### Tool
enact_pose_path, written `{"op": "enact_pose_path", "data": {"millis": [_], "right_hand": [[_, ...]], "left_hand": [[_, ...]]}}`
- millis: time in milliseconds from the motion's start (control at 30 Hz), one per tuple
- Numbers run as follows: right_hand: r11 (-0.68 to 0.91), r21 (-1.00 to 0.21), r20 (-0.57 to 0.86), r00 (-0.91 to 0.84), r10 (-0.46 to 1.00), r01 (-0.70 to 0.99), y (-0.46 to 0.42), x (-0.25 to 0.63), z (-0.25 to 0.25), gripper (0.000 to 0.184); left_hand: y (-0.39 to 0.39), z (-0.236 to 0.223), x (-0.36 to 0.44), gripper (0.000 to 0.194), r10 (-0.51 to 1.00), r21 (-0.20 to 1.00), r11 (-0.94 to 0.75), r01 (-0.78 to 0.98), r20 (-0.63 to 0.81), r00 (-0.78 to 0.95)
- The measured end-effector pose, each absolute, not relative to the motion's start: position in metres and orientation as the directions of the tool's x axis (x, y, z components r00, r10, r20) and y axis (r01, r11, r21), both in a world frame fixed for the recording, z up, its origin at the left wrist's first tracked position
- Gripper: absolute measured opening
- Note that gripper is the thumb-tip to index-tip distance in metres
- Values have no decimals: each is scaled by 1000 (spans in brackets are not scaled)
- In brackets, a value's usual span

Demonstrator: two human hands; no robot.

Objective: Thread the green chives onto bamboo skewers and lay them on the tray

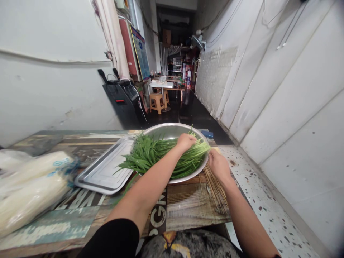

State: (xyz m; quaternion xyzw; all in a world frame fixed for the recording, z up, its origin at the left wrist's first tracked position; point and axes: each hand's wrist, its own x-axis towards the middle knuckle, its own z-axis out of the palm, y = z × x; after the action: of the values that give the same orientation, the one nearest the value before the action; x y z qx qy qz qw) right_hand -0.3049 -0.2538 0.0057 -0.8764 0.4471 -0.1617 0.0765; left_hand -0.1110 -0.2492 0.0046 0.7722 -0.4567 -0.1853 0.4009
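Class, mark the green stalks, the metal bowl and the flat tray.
Green stalks (pixel 157 149), head view: leafy middle.
Metal bowl (pixel 168 132), head view: far inner wall.
Flat tray (pixel 109 165), head view: bare base.

Well behind the left hand (pixel 186 142), past the bare forearm, a plain black sleeve (pixel 113 238) ends near the elbow in a wide, smooth hem. Behind the right hand (pixel 219 165), only a dark sliver of sleeve shows. Between the arms, nearer the body than either hand, sits patterned clothing (pixel 199 245), mottled grey and black with yellow-orange patches.
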Motion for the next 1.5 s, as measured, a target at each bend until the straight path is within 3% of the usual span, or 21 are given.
{"op": "enact_pose_path", "data": {"millis": [533, 700, 833, 967, 1100, 1233, 1333, 1500], "right_hand": [[-599, -285, 242, 549, -800, -748, -257, -304, 3, 30], [-601, -290, 247, 549, -799, -745, -257, -303, 1, 31], [-600, -297, 252, 545, -799, -743, -258, -303, -2, 33], [-613, -301, 257, 557, -790, -730, -258, -305, -2, 33], [-595, -280, 227, 550, -803, -753, -257, -305, 0, 31], [-600, -278, 230, 555, -800, -750, -257, -304, 0, 30], [-593, -284, 222, 550, -805, -754, -257, -305, 0, 31], [-585, -288, 213, 545, -811, -758, -256, -305, 1, 32]], "left_hand": [[-243, 9, -114, 18, -861, 768, -266, -583, 83, 502], [-242, 7, -113, 21, -925, 818, -143, -558, 90, 370], [-240, 10, -103, 29, -958, 876, -133, -463, 6, 286], [-241, 11, -96, 26, -866, 731, -276, -624, 92, 491], [-245, 8, -100, 14, -904, 485, -333, -809, 80, 421], [-248, 6, -106, 13, -901, 393, -367, -843, 76, 428], [-249, 5, -104, 17, -882, 440, -363, -821, 121, 455], [-247, 2, -95, 18, -875, 627, -283, -726, 140, 462]]}}
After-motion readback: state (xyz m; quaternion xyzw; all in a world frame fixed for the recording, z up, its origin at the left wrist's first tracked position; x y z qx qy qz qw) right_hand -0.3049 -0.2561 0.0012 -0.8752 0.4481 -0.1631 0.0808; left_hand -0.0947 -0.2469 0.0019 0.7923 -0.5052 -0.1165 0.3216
